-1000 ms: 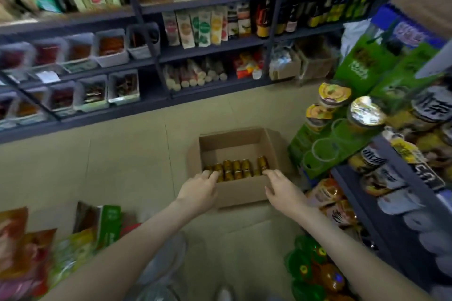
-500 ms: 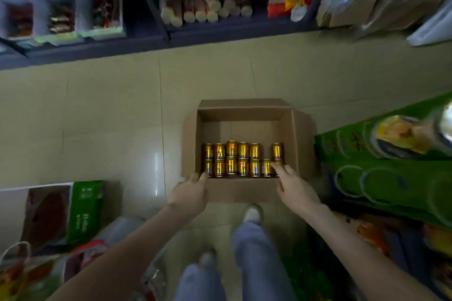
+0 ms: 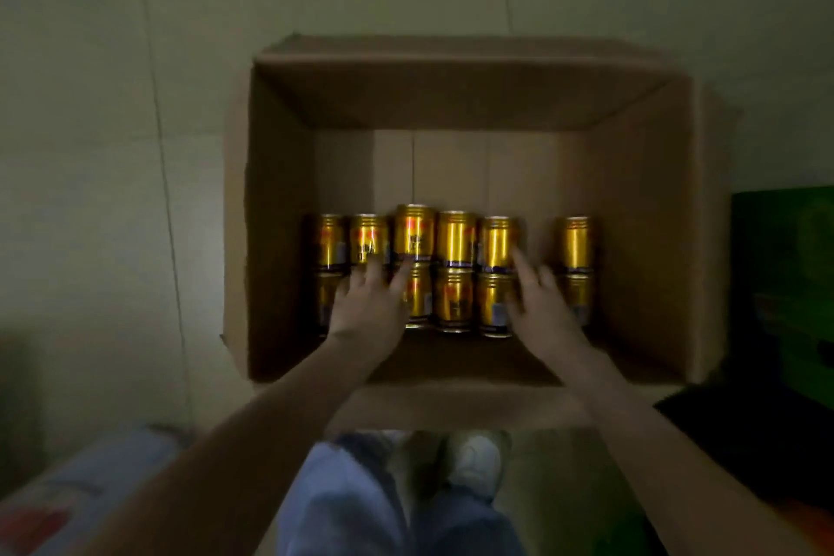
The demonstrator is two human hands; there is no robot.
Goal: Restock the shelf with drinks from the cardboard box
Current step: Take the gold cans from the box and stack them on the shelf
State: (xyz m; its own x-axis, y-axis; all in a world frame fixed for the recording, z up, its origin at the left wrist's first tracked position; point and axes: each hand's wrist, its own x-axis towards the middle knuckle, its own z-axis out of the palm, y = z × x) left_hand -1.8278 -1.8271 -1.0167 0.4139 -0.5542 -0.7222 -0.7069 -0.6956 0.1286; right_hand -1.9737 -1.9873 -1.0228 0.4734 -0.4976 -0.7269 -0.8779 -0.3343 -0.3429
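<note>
Left hand (image 3: 368,307) and right hand (image 3: 539,307) inside cardboard box (image 3: 280,239), over gold cans (image 3: 456,239) near its front wall; fingers spread, nothing gripped.

We look from a single camera on the person's head, facing almost straight down onto the cardboard box (image 3: 280,212) on the floor (image 3: 113,126). We sit close above it, so the box fills the middle of the frame, with both forearms (image 3: 280,411) running up from the bottom edge and the person's legs (image 3: 352,510) right beneath us.
</note>
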